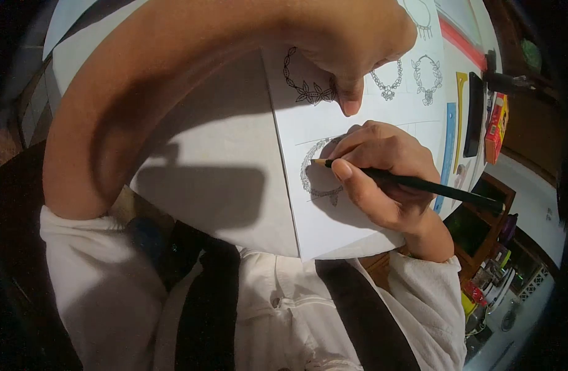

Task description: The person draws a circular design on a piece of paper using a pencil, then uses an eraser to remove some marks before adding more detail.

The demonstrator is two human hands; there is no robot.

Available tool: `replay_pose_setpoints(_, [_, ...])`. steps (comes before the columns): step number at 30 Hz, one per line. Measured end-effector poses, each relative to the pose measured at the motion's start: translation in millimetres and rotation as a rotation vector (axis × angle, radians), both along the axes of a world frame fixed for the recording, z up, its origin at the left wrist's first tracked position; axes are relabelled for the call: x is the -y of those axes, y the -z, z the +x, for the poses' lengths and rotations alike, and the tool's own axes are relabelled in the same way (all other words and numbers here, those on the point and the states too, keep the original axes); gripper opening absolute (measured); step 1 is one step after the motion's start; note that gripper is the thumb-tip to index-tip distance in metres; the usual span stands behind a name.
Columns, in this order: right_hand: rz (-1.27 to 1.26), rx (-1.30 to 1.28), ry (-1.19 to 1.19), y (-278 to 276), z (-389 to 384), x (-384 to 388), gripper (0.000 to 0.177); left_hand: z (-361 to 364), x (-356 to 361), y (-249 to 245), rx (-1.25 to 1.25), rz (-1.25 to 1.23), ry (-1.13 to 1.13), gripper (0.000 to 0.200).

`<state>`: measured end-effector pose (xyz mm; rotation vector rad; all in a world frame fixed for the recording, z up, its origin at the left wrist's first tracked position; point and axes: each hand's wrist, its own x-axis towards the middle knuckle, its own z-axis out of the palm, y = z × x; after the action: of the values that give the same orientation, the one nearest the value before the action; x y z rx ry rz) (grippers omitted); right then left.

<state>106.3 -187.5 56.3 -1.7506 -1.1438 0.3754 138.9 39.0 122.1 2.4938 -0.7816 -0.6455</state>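
Note:
My right hand (389,170) is closed around a dark pencil (432,184). The pencil's tip touches the left side of a drawn necklace (306,170) on a white sheet of paper (324,238). My left hand (370,46) rests on the upper part of the sheet, with one digit stretched down against the paper. Its other fingers are mostly hidden from view. Beside that hand are a leafy necklace drawing (315,93), a beaded one (388,80) and a wreath-like one (427,80). Part of another necklace drawing (423,28) shows at the top.
The paper lies on a pale round table (222,213). Along its right side are a blue ruler (447,148), a yellow tool (461,111), a black flat object (474,114) and a red-and-yellow box (496,127). Shelving with household items (491,278) stands beyond.

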Motion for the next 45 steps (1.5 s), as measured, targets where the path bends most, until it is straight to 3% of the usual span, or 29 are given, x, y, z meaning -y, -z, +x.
replay_pose_setpoints(5, [0.038,-0.011,0.033,4.8,-2.0,-0.5,0.014,1.1,0.7,-1.7,0.017,-0.018,0.014,0.042])
replay_pose_setpoints(8, [0.034,-0.005,0.018,4.7,-0.1,2.2,0.014,8.5,0.2,-4.1,-0.052,0.012,-0.006,0.042])
replay_pose_setpoints(11, [0.011,0.0,-0.02,0.5,3.0,2.9,0.013,18.4,-5.4,1.5,-0.2,-0.049,0.124,0.041])
replay_pose_setpoints(13, [-0.005,0.01,-0.042,0.1,3.5,2.2,0.012,0.1,-1.3,0.4,0.015,-0.052,0.006,0.041])
replay_pose_setpoints(16, [0.01,0.028,-0.02,2.0,1.9,1.8,0.012,13.5,5.9,-10.1,-0.163,0.054,0.019,0.04])
replay_pose_setpoints(20, [-0.019,0.018,-0.002,0.0,0.9,0.6,0.012,10.0,1.5,-6.9,-0.164,0.038,-0.008,0.04])
replay_pose_setpoints(23, [-0.008,-0.001,0.01,0.5,-0.6,0.2,0.012,2.6,-7.2,0.6,-0.002,-0.103,0.053,0.039])
replay_pose_setpoints(35, [-0.011,0.025,-0.021,-1.1,2.2,-0.6,0.012,11.9,6.2,-15.5,-0.235,0.078,-0.018,0.038])
replay_pose_setpoints(38, [0.007,0.004,-0.004,3.0,0.1,0.5,0.012,13.0,0.0,-11.4,-0.235,0.061,-0.003,0.036])
replay_pose_setpoints(40, [0.026,-0.014,0.014,3.6,-0.6,0.8,0.013,9.8,-11.8,-3.4,-0.151,-0.197,0.124,0.036])
replay_pose_setpoints(41, [0.011,-0.004,0.005,2.0,0.1,0.4,0.013,14.8,-10.8,-3.4,-0.151,-0.197,0.124,0.036])
replay_pose_setpoints(43, [-0.003,0.006,-0.003,1.7,1.2,0.8,0.013,11.7,6.6,-16.3,-0.224,0.069,0.001,0.037])
replay_pose_setpoints(45, [0.021,-0.034,-0.011,3.0,2.1,2.3,0.013,13.2,9.0,-18.8,-0.231,0.096,-0.007,0.037])
